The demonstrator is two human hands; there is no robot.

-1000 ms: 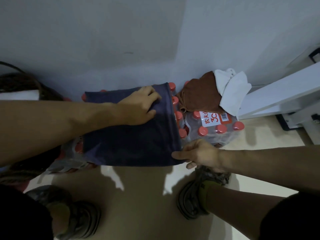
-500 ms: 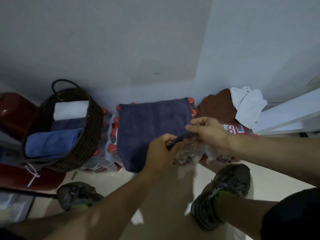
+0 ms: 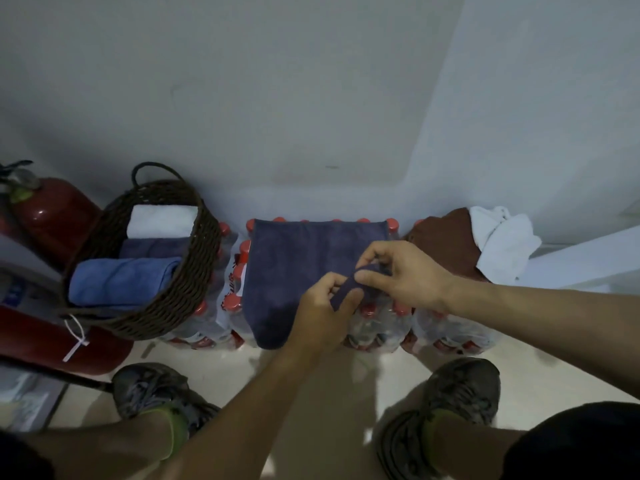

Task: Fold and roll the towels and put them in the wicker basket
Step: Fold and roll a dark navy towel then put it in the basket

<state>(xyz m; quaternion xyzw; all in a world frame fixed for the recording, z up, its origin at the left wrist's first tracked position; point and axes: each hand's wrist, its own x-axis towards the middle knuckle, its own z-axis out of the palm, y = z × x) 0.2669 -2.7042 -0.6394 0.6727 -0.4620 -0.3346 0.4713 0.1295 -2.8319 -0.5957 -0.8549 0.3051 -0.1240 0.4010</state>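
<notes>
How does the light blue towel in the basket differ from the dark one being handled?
The light blue towel is rolled up and lies inside the wicker basket; the dark navy towel lies spread flat over the bottle packs. No hand touches the light blue one, while the left hand and right hand pinch the navy one's edge.

Dim and cool overall, greyish-blue in cast. Brighter across the right part of the far wall [image 3: 536, 116], where a slanted pale band meets the duller, shaded left part. Soft shadows on the pale floor [image 3: 346, 375] near the shoes, edges diffuse. No glare, only a small highlight on the red fire extinguisher [image 3: 52, 216] at far left. Slightly soft and grainy throughout, detail smeared in dark areas. Strong wide-angle bending toward the edges, straight lines curved, near forearms stretched and blurred at the bottom.
</notes>
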